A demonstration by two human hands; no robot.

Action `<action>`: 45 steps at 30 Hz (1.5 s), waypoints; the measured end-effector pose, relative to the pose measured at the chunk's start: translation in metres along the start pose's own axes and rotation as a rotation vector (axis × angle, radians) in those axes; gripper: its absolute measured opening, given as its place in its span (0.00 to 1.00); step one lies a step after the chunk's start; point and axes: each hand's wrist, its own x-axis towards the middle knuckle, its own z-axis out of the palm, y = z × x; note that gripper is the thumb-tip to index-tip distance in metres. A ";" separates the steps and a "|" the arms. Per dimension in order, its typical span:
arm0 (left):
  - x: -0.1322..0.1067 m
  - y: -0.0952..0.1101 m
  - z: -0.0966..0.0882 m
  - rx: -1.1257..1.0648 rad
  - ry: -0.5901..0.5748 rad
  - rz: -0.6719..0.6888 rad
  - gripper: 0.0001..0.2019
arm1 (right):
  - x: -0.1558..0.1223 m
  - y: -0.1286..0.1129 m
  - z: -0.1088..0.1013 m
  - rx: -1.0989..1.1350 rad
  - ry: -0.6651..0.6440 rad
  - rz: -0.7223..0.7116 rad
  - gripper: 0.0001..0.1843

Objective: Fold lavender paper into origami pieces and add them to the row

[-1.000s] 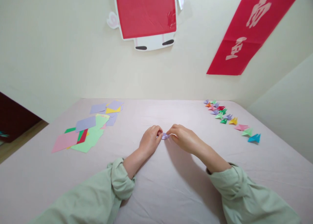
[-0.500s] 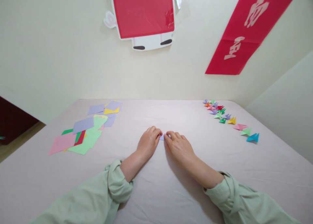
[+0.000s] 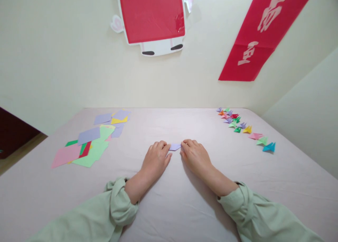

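Note:
A small piece of folded purple origami paper [image 3: 174, 147] lies on the cloth-covered table between my hands, with a pointed shape toward the right. The fingertips of my left hand [image 3: 157, 157] hold down its left end, the thumb sitting a little lower, off the paper. At the right tip, the fingers of my right hand [image 3: 195, 157] grip the paper's corner; the thumb is partly tucked below them. Both hands rest low on the tabletop, and the fingers cover the ends of the paper.
Loose coloured paper sheets, among them a pink sheet [image 3: 66, 155] and a light green sheet [image 3: 92, 154], overlap at the left. Along the right runs a row of several small folded paper figures, with a blue figure [image 3: 269, 147] nearest. A wall [image 3: 158, 83] stands behind the table.
My hands have moved slightly apart, and more of the purple paper shows between them. The left thumb has come away from the fingers. The view has shifted a little.

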 end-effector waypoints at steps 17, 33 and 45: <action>0.021 -0.009 0.015 -0.351 0.084 0.021 0.08 | 0.012 0.012 0.009 0.233 0.067 -0.029 0.17; 0.032 -0.015 0.018 -0.453 0.072 -0.065 0.11 | 0.025 0.022 0.022 0.574 0.214 0.035 0.11; 0.038 -0.015 0.012 -0.598 0.041 -0.143 0.12 | 0.022 0.015 0.016 0.618 0.231 -0.127 0.14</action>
